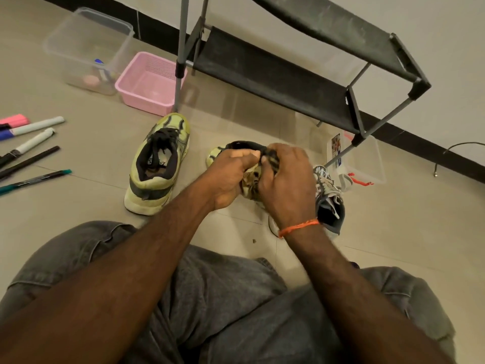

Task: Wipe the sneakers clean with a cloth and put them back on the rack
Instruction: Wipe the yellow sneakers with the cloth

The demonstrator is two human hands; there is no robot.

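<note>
The beige tiled floor (86,227) carried everything. A yellow-green sneaker (157,166) stood on it, toe toward the black rack (275,82), whose legs rested on the tiles by the wall. Just beside the rack's left leg sat a pink basket (151,84), with a clear plastic tub (86,48) touching its far side. Several markers and pens (29,145) lay near the floor's left edge. A grey sneaker (329,198) and a small clear box (359,161) stood under the rack's right end.

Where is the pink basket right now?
In the head view, the pink basket sits on the floor, upper left, between the clear plastic tub and the shoe rack's left leg.
</note>
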